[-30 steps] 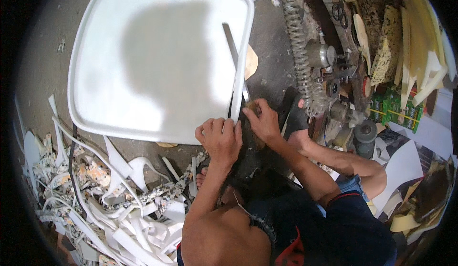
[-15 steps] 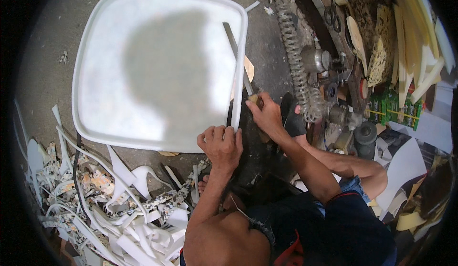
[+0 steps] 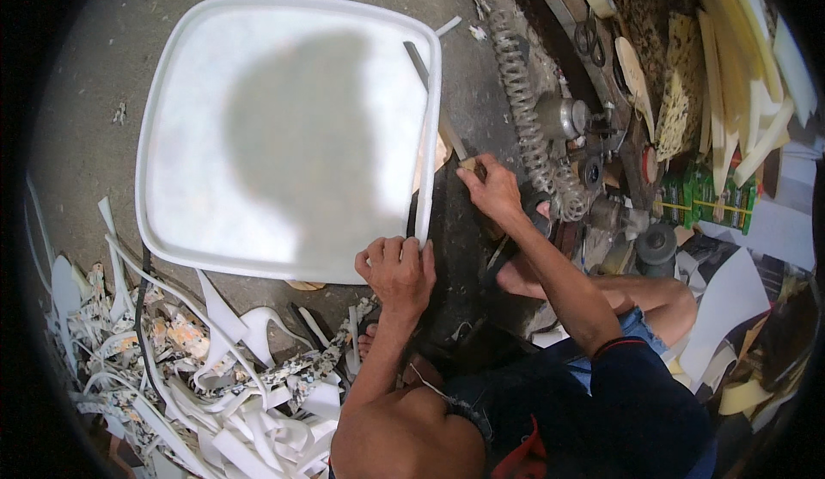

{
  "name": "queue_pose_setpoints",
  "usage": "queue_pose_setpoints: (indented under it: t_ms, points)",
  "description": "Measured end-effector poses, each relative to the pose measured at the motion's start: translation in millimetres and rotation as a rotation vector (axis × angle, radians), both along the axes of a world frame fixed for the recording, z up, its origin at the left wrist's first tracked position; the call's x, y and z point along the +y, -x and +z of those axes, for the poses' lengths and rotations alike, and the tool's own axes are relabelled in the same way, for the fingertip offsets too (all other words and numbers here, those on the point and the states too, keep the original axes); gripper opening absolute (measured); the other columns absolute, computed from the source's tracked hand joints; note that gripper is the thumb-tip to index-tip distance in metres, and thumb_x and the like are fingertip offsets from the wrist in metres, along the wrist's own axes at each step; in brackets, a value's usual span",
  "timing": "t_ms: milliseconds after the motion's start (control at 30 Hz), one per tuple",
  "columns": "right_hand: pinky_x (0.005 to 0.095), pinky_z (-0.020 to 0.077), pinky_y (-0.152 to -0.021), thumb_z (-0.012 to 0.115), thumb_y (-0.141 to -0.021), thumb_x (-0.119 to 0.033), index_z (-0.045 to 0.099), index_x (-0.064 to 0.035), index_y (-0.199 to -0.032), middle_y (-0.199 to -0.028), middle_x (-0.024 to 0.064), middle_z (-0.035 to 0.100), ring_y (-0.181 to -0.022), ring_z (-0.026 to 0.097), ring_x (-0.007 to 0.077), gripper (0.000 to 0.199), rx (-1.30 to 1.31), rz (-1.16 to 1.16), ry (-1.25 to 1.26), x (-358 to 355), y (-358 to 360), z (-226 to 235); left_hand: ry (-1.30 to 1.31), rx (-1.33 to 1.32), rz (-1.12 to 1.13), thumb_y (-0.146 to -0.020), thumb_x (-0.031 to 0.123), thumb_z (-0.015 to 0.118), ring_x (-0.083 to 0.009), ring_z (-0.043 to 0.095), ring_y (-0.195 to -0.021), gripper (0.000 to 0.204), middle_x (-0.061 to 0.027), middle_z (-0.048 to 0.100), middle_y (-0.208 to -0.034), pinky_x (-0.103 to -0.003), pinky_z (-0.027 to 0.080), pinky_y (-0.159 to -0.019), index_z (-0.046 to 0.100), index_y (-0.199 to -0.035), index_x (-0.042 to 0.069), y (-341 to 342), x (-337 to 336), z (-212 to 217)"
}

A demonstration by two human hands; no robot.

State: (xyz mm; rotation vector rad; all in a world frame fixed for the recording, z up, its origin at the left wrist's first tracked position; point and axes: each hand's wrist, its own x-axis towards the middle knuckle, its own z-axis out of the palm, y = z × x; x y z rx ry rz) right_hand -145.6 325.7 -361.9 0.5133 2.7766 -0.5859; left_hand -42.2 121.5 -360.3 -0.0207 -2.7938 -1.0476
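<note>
A big white foam pad [image 3: 198, 135] with rounded corners and a raised rim lies on the floor ahead of me. Along its right side, a narrow white foam strip [image 3: 427, 170] is partly split from the pad, leaving a dark gap near my left hand. My left hand [image 3: 398, 274] is closed over the near right corner, fingers curled on the foam edge. My right hand [image 3: 494, 192] grips the light handle of a long, thin knife [image 3: 455, 142]. Its blade passes through the foam edge, and the tip shows on the pad's inner side. Tan board pieces [image 3: 442, 149] stick out from beneath.
White and speckled foam scraps [image 3: 249, 419] are heaped at the lower left. To the right lie a coiled clear hose [image 3: 520, 92], a metal spray-gun cup [image 3: 563, 118], scissors [image 3: 588, 39], a tape roll [image 3: 599, 0] and hanging foam strips [image 3: 722, 75]. My bent leg [image 3: 636, 298] is at right.
My right hand has moved the knife farther away along the pad's right edge and slightly outward, so less blade shows over the pad. My left hand keeps its hold on the corner.
</note>
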Motion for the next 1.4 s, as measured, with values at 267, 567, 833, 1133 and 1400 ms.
queue_pose_setpoints:
  t_ms: [267, 567, 833, 1133, 1400]
  points:
    - [0.0499, 0.054, -0.081, 0.072, -0.09, -0.04, 0.064, -0.0036, -0.118, -0.099, 0.0257, 0.072, -0.095, 0.069, 0.0442, 0.047, 0.046, 0.11, -0.037, 26.3, 7.5, 0.2, -0.024, -0.009, 0.004, -0.079, 0.02, 0.079, -0.0246, 0.057, -0.101, 0.017, -0.0023, 0.061, -0.091, -0.046, 0.033, -0.092, 0.065, -0.086, 0.013, -0.3, -0.8, -1.4]
    - [0.0491, 0.053, -0.082, 0.072, -0.091, -0.036, 0.064, -0.0052, -0.116, -0.1, 0.0258, 0.071, -0.098, 0.069, 0.0434, 0.04, -0.049, -0.004, -0.074, 56.5, 26.5, 7.4, -0.002, -0.02, -0.006, -0.079, 0.02, 0.079, -0.0241, 0.058, -0.1, 0.017, -0.0021, 0.063, -0.091, -0.046, 0.033, -0.092, 0.067, -0.086, 0.012, 1.9, 2.1, 0.3]
    - [0.0497, 0.0532, -0.083, 0.073, -0.091, -0.035, 0.066, -0.0071, -0.117, -0.108, 0.0228, 0.071, -0.101, 0.068, 0.0426, 0.039, 0.064, 0.188, -0.129, 80.6, 61.3, 8.8, -0.024, -0.019, -0.015, -0.079, 0.021, 0.08, -0.0242, 0.057, -0.099, 0.016, -0.0018, 0.064, -0.092, -0.047, 0.032, -0.093, 0.068, -0.086, 0.011, 0.6, 5.4, 2.0]
    - [0.0492, 0.0519, -0.086, 0.071, -0.092, -0.034, 0.065, -0.0069, -0.125, -0.11, 0.0231, 0.071, -0.104, 0.067, 0.0432, 0.042, 0.094, 0.247, -0.142, 103.7, 86.8, 5.5, -0.047, -0.001, 0.017, -0.077, 0.02, 0.081, -0.024, 0.058, -0.1, 0.019, -0.0017, 0.064, -0.092, -0.046, 0.032, -0.093, 0.068, -0.088, 0.012, 2.2, 3.3, 9.4]
    - [0.0461, 0.053, -0.08, 0.07, -0.092, -0.032, 0.066, -0.0022, -0.117, -0.098, 0.0253, 0.071, -0.094, 0.069, 0.0435, 0.039, 0.2, 0.077, -0.145, 135.9, 47.7, 13.1, -0.324, 0.013, 0.243, -0.079, 0.008, 0.077, -0.0272, 0.06, -0.093, 0.016, -0.0077, 0.063, -0.092, -0.042, 0.042, -0.086, 0.064, -0.088, 0.007, 11.9, -72.4, 17.0]
